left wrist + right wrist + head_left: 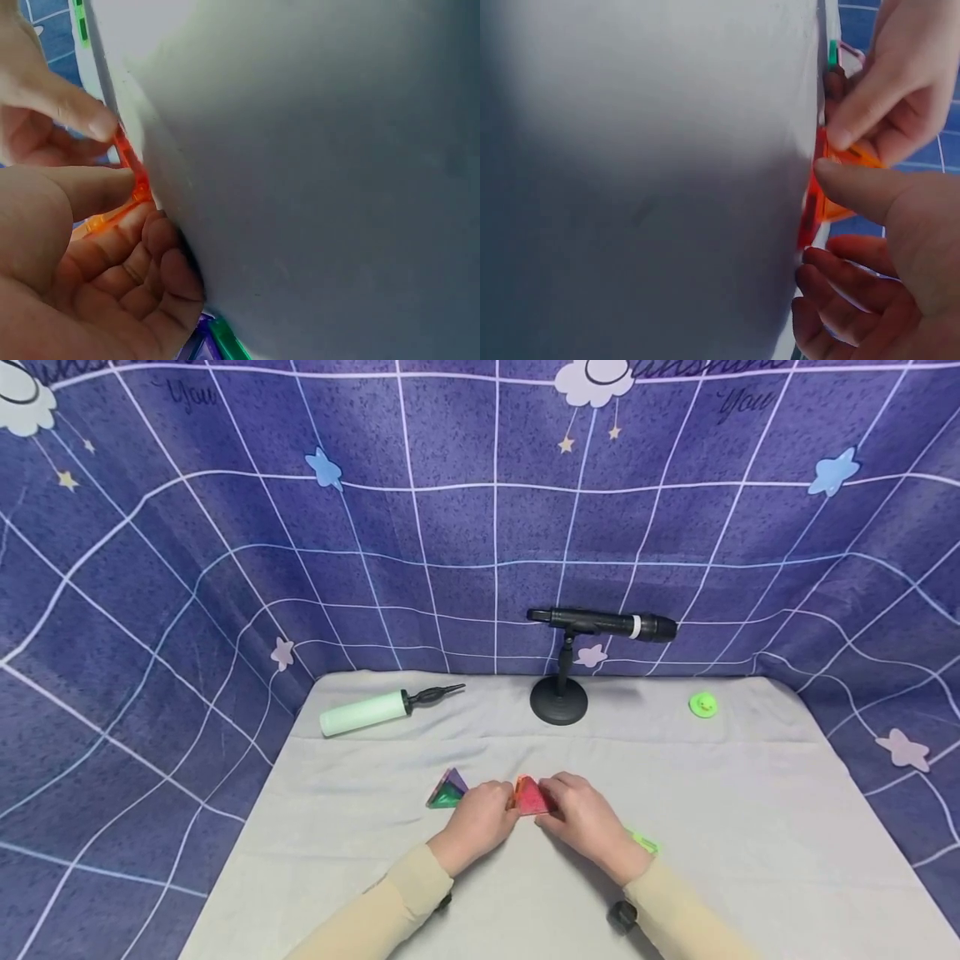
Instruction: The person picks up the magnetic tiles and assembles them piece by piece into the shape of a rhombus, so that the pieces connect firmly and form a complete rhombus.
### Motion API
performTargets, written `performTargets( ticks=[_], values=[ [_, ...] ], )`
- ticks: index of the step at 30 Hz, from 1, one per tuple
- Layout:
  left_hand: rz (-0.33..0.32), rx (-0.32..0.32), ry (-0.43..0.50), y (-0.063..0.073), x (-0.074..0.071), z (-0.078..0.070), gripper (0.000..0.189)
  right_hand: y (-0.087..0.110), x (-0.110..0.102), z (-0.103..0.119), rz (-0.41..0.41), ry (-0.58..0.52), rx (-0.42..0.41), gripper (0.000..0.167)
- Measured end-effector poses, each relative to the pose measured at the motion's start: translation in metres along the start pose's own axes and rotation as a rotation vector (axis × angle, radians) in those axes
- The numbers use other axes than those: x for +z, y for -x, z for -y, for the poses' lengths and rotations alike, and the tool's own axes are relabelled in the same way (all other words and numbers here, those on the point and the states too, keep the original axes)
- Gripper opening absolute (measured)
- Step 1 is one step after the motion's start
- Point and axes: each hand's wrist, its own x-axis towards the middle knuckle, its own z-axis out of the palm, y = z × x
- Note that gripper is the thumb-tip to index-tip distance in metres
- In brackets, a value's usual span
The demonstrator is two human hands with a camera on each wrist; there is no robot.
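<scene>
Between both hands at the table's middle stands a small tent shape of translucent triangular magnetic tiles, a red tile [531, 797] in front and an orange tile [841, 210] beside it. My left hand [482, 820] pinches the left edge of the orange tile [105, 220] between thumb and curled fingers. On the other side my right hand [587, 820] holds the red tile [811, 204] by its right edge, thumb in front. Just left of my left hand sits another tile pyramid, with a green tile [446, 796] and a purple tile [455, 779].
A pale green hand pump [367, 713] lies at the back left. A black microphone [600, 622] on a round-based stand [558, 702] is at the back. Farther right is a green disc [703, 704]. Some bright green piece [645, 842] shows behind my right wrist.
</scene>
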Motion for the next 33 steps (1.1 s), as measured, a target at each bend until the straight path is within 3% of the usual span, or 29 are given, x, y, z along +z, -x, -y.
performTargets(
  ticks=[6, 20, 33],
  values=[
    [0.023, -0.008, 0.045, 0.000, -0.002, 0.000, 0.034, 0.021, -0.020, -0.013, 0.040, 0.050, 0.070, 0.050],
    [0.014, -0.001, 0.025, -0.001, 0.000, 0.000, 0.035, 0.071, -0.045, -0.041, -0.004, 0.059, 0.083, 0.061],
    [0.036, -0.008, 0.021, -0.002, -0.002, -0.001, 0.032, 0.102, -0.059, -0.052, -0.046, 0.076, 0.021, 0.065]
  ],
)
